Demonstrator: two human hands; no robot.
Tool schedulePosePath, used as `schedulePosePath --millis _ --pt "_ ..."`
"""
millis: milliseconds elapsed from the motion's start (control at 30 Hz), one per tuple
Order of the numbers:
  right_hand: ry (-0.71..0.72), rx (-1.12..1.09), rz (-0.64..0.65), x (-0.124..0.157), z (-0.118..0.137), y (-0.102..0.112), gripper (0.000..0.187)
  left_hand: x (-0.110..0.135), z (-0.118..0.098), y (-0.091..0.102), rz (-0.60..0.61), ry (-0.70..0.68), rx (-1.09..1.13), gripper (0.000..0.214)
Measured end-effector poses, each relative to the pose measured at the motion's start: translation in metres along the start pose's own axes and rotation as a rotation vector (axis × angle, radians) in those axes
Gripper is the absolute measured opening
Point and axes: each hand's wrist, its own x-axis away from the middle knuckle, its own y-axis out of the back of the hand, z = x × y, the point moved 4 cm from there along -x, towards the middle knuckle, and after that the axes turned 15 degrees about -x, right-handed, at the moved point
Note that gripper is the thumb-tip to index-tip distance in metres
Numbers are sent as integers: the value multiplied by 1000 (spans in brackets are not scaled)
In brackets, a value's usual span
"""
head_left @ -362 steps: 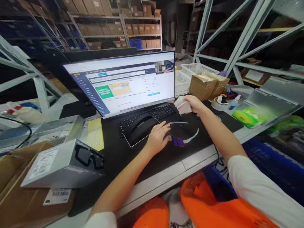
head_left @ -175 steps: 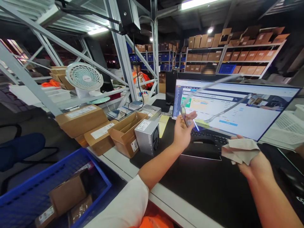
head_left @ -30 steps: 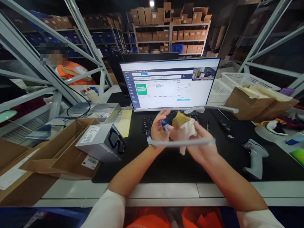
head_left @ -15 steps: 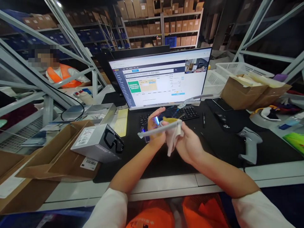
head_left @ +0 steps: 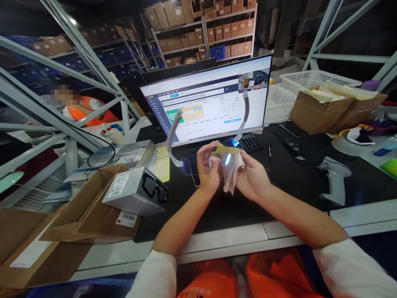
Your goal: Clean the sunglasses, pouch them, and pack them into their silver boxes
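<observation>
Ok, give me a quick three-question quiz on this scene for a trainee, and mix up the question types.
1. True or false: the left hand and right hand hold the glasses off the desk, with the arms pointing up.
2. Multiple choice: what does the right hand press against the lens? A) a pale cloth B) a pen C) a sponge
3. Fill in: the grey box rests on an open cardboard box, to the ______ of the hands.

Key: 1 true; 2 A; 3 left.
</observation>
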Motion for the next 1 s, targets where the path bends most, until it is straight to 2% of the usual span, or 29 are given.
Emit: schedulePosePath --millis 100,200,300,367,433,567,633,700,833,900,1000 --pt "-22 -40 1 -6 2 2 26 2 7 -4 87 54 66 42" --pt "-29 -41 5 -8 15 1 26 -1 11 -4 128 38 76 40" --pt "90 -1 41 -6 36 -5 30 -6 13 0 90 -15 64 44" --pt "183 22 66 -2 41 -7 29 -9 12 2 64 -35 -15 48" --pt "183 42 83 2 29 -4 27 -11 10 5 49 -42 -102 52" --pt "37 102 109 0 -9 11 27 -16 6 12 19 -98 -207 47" --pt "77 134 98 -11 -7 18 27 -22 6 17 -13 -114 -217 46" --pt "189 199 69 -28 16 21 26 -29 8 23 -76 -92 -202 47" --pt "368 472 52 -64 94 27 24 -46 8 33 -249 -85 -156 52" --pt "379 742 -70 -75 134 43 28 -54 7 36 -282 -148 -116 57" --pt "307 1085 -325 -74 180 83 31 -60 4 40 -282 -209 -63 62"
